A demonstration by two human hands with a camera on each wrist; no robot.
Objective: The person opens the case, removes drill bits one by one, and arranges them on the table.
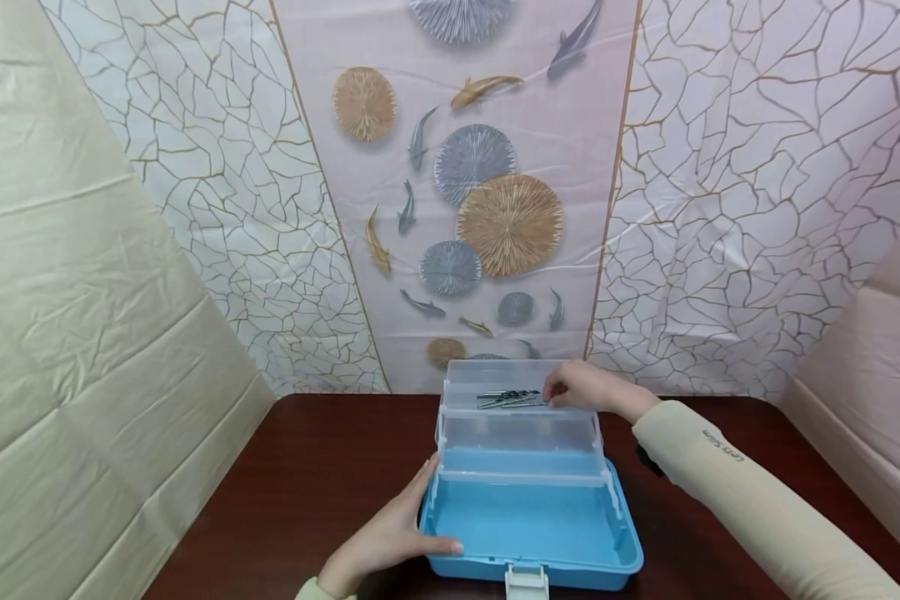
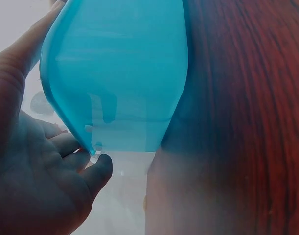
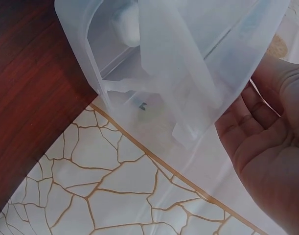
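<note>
While the left hand, thumb spread wide, touches the left edge of the blue box on the desk, the right hand bends its fingers beside drill bits in the top tray, whether pinching one I cannot tell.

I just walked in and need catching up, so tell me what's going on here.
A person has an open blue box on the table. Their left hand rests against its left side, thumb over the rim. Their right hand is at the ends of several drill bits in the raised top tray; whether it pinches one is unclear.
</note>
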